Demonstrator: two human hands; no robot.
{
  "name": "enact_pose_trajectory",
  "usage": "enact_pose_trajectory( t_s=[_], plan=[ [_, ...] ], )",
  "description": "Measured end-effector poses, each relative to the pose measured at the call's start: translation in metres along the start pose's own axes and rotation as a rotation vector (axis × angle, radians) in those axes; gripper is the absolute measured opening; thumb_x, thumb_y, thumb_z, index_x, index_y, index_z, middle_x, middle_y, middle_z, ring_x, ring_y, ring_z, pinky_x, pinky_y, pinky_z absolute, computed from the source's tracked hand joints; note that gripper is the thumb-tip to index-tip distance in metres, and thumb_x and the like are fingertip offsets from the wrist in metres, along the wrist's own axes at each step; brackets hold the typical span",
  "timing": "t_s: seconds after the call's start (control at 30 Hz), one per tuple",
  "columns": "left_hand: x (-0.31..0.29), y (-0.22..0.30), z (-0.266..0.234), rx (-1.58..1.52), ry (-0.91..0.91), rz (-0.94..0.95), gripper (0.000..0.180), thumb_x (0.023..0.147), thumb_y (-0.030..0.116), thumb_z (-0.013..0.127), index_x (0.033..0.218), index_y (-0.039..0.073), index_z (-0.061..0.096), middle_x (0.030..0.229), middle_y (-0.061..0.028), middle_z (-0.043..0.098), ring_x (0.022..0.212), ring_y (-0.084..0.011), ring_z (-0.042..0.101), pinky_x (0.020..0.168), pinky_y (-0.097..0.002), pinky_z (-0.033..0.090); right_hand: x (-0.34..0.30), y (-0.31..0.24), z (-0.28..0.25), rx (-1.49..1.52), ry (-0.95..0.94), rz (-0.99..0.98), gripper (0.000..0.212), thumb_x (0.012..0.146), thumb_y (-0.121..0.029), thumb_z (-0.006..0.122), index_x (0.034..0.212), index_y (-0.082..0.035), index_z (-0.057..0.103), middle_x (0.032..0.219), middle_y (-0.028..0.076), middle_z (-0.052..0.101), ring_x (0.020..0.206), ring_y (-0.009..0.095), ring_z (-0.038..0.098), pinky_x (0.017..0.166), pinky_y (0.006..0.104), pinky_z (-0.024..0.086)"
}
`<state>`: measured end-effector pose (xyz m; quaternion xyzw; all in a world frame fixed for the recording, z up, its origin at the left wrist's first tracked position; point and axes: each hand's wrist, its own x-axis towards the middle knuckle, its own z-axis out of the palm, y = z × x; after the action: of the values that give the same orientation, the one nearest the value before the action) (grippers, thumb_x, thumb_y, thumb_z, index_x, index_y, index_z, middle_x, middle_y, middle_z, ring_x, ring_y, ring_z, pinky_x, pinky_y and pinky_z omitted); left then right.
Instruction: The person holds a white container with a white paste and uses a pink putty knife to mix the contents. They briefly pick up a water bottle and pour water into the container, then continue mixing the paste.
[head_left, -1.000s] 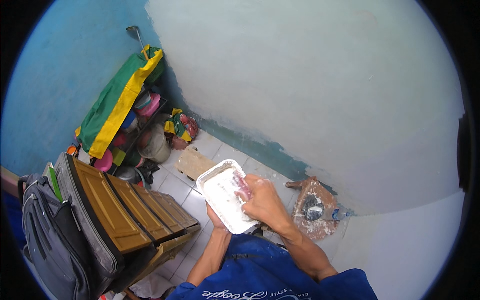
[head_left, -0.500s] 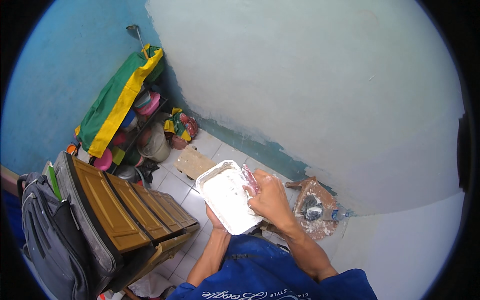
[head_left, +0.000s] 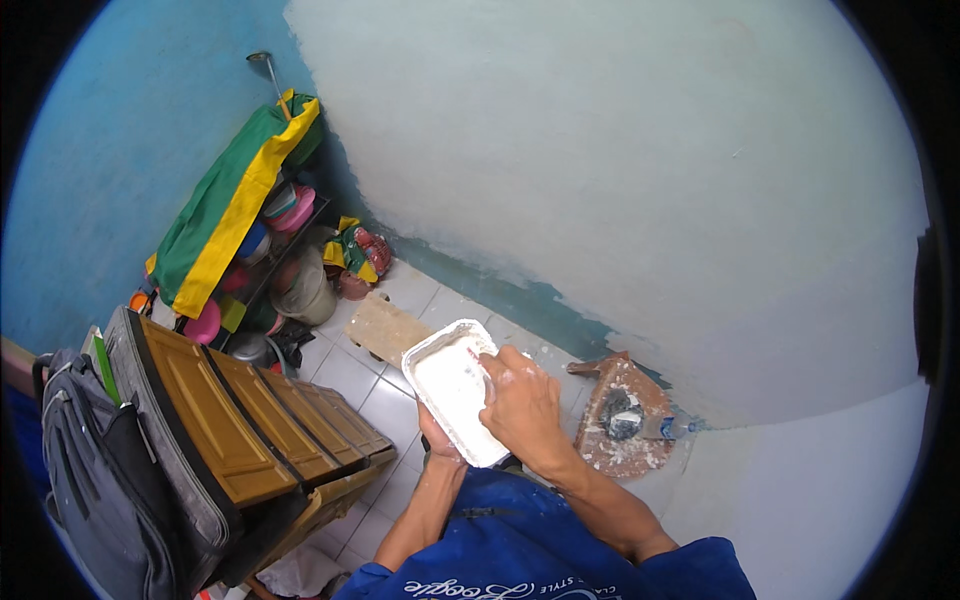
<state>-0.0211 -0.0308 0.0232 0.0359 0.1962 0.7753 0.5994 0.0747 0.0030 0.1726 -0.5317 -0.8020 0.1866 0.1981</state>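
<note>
A white rectangular tray [head_left: 450, 392] filled with white paste is held up in front of my body. My left hand [head_left: 440, 438] grips it from below along its left side, the fingers partly hidden by the tray. Over the tray's right side, my right hand [head_left: 522, 405] is closed around a flat reddish scraper [head_left: 473, 353], of which only a small bit shows past the fingers. White smears mark the knuckles of the right hand.
A wall partly coated in pale filler [head_left: 600, 150] rises ahead. On the tiled floor lie a wooden board [head_left: 388, 325] and a paste-splattered brown board [head_left: 640, 455] with a plastic bottle [head_left: 672, 428]. To the left stand a wooden cabinet [head_left: 225, 410], a backpack [head_left: 105, 470] and a covered rack [head_left: 235, 200].
My right hand has moved left and in over the tray, turning the scraper down toward the paste. The tray has shifted slightly to the right.
</note>
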Motion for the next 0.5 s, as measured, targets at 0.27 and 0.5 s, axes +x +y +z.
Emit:
enact_pose_trajectory(
  t_s=[0.27,0.5],
  plan=[
    [0.002,-0.004,0.001,-0.085,-0.088,-0.075,0.062,0.103,0.050,0.035,0.142,0.003,0.047,0.132,-0.0138,0.059,0.117,-0.0268,0.061,0.100,-0.0392,0.051,-0.004,0.002,0.002,0.193,-0.069,-0.020,0.025,0.078,-0.009,0.065,0.100,0.002,0.070,0.092,0.020,0.062,0.084,0.043,0.064,0.074,0.0508,0.050],
    [0.002,-0.003,0.005,-0.099,-0.075,-0.080,0.063,0.103,0.050,0.035,0.144,0.004,0.045,0.136,-0.0145,0.058,0.121,-0.0285,0.059,0.104,-0.0416,0.048,0.005,0.019,-0.006,0.239,-0.003,0.010,0.023,0.075,-0.010,0.068,0.091,0.006,0.064,0.085,0.026,0.062,0.081,0.048,0.061,0.070,0.0512,0.047]
  ],
)
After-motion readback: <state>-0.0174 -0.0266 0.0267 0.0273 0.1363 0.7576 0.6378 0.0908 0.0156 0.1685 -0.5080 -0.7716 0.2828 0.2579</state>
